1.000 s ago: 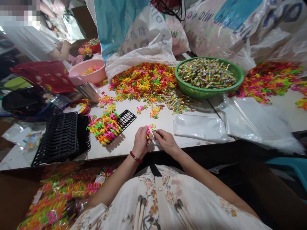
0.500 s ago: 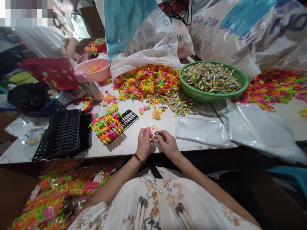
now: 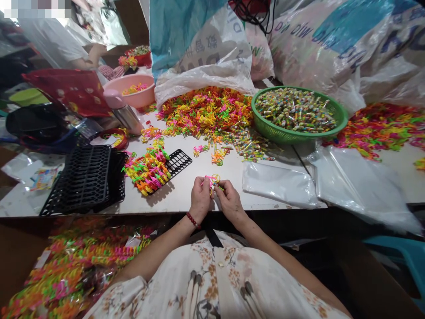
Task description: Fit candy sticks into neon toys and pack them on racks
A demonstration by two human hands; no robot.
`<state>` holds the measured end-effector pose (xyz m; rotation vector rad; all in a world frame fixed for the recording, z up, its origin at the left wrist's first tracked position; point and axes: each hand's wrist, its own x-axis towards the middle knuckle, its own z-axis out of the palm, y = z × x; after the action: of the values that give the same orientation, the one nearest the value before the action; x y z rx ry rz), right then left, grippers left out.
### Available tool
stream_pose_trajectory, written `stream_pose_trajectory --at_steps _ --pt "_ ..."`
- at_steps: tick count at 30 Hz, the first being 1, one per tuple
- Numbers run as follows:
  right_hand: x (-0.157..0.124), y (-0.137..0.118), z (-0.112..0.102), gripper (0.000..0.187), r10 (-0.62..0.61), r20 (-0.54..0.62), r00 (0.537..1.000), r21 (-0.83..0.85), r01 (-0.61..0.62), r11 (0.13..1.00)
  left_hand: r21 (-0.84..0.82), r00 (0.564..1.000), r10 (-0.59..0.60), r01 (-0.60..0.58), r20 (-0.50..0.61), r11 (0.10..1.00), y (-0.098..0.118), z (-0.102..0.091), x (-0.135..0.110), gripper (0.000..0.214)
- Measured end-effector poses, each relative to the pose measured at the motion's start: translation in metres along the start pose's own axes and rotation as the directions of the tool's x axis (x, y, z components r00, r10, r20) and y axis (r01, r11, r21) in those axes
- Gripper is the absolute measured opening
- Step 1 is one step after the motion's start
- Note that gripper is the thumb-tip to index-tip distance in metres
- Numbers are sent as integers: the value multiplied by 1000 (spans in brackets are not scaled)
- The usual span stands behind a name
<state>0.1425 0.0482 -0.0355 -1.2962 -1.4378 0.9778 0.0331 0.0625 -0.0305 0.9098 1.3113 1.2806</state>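
Note:
My left hand [image 3: 199, 198], with a red bead bracelet at the wrist, pinches a small pink-and-yellow plastic toy [image 3: 215, 178] with ring-like wheels. Close against it, the fingers of my right hand [image 3: 229, 200] are closed on a tiny piece with a multicoloured wrapper, mostly covered by the fingertips. To the left, a black plastic rack [image 3: 180, 162] carries rows of bright toys [image 3: 148, 172]. A few loose toys [image 3: 219, 156] lie just beyond my hands, before a heap of wrapped tubes [image 3: 249, 144].
Behind stands a green basket [image 3: 265, 131] of wrapped tubes, beside a big toy pile [image 3: 206, 110] spilling from a sack [image 3: 199, 48]. Clear plastic bags [image 3: 279, 184] lie right. Stacked black racks [image 3: 83, 177], a flask [image 3: 124, 113] and a pink basin [image 3: 111, 84] are left. Another person's arm [image 3: 96, 53] shows behind.
Both hands stay together at nearly the same spot. The fingers of my right hand have shifted slightly at the toy, and more of its yellow wheel shows. The view has tilted slightly.

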Motion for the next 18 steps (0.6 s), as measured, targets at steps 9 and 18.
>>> stream_pose_trajectory --at_steps 9,18 --pt "-2 3 3 20 5 -19 1000 -23 -6 1000 -9 995 -78 78 -56 997 0 4 1 25" --pt "-3 2 2 15 -198 -41 979 -196 187 963 145 988 -55 76 -143 987 -4 4 1 23"
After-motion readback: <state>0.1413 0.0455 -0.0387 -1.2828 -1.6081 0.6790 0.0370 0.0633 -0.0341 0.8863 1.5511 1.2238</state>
